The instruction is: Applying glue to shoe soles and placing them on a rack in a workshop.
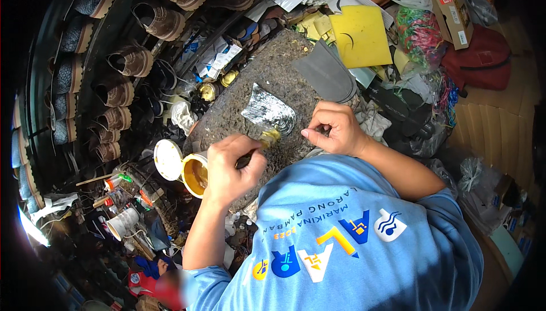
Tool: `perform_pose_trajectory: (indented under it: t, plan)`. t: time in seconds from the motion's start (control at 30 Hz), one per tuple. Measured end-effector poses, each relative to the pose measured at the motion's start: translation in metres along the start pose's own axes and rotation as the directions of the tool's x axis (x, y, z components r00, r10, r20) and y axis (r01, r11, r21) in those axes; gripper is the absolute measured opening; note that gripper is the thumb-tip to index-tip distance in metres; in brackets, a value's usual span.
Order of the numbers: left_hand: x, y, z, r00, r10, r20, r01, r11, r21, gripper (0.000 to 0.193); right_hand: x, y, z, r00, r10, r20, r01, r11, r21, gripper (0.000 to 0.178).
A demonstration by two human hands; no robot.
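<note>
My left hand (233, 166) is closed around a brush (271, 137); its handle is mostly hidden in the fist, and its tip is coated yellow. Just beyond that tip lies a dark heel-shaped sheet piece (269, 110), streaked with a whitish coat, on a rough, stained work surface (227, 112). To the right of the piece, my right hand (336, 129) has thumb and fingers curled together; anything between them is too small to make out. Beside my left wrist stands a white tub (196, 175) with yellow-brown glue inside and its round lid (169, 159) flipped back.
Grey sole-shaped sheets (325, 72) and a yellow sheet (360, 36) lie at the far side. Racks of brown shoes (131, 60) curve along the left. A cardboard box (449, 9), a red bag (480, 59) and scraps crowd the right. Another person's red garment (145, 283) shows at lower left.
</note>
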State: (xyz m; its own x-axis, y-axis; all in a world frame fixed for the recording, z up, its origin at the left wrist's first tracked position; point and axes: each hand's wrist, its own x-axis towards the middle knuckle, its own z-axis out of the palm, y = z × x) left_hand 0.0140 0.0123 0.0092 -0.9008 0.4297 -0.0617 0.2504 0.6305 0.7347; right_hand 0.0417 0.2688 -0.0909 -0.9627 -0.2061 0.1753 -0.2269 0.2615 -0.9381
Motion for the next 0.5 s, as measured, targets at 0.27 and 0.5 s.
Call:
perform_pose_trajectory:
  t: [0.27, 0.5]
  plan:
    - [-0.011, 0.000, 0.023, 0.976, -0.109, -0.190, 0.109, 0.994, -0.012, 0.007, 0.000, 0.001, 0.003, 1.000, 0.009, -0.002, -0.009, 1.000, -0.010, 0.019]
    - [0.001, -0.026, 0.012, 0.930, -0.157, -0.332, 0.155, 0.987, -0.032, 0.007, 0.000, -0.003, 0.003, 1.000, 0.027, 0.001, -0.027, 1.000, -0.005, 0.020]
